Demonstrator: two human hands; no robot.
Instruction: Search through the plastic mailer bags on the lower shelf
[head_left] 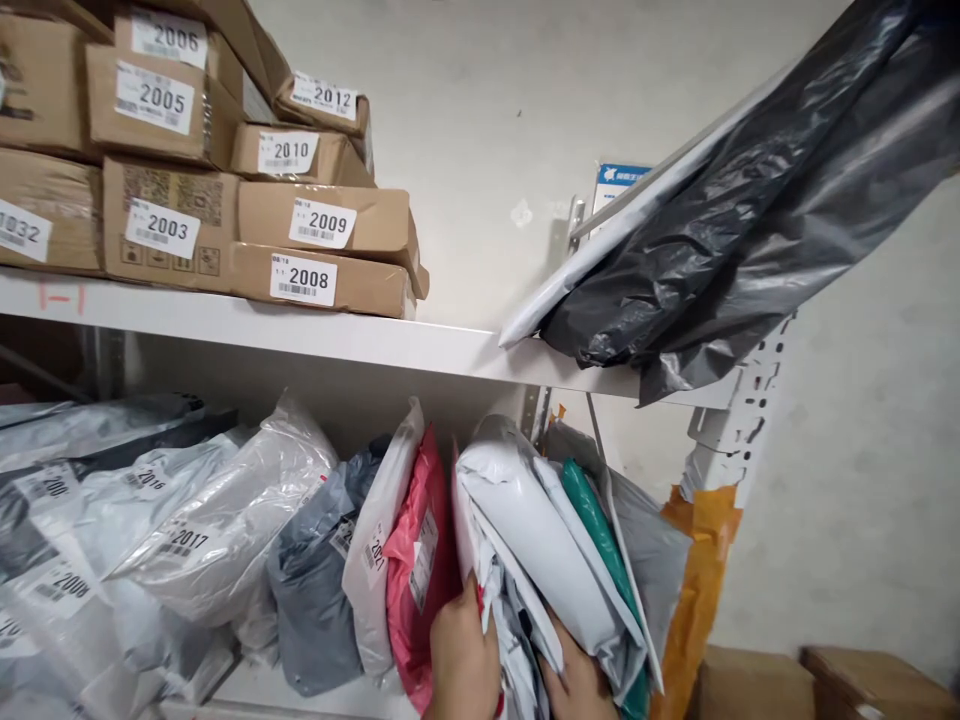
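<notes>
My left hand (465, 650) is closed at the near edge of the bunched mailing bags, beside a pink mailing bag (424, 560). My right hand (577, 675) grips a bulky white mailing bag (551, 525), its fingertips hidden among the folds. Crumpled pale bags (517, 620) are squeezed between my two hands. To the right of the white bag stand a green mailing bag (600, 520) and a grey one (652, 545). Left of the pink bag are a white bag labelled 2021 (379, 560) and a dark grey-blue bag (315, 590).
Numbered cardboard boxes (322, 220) are stacked on the upper white shelf (450, 350). A black plastic bag (720, 210) juts over its right end. More labelled bags (225, 520) fill the lower left. Orange tape (697, 590) wraps the shelf post; brown boxes (757, 685) sit lower right.
</notes>
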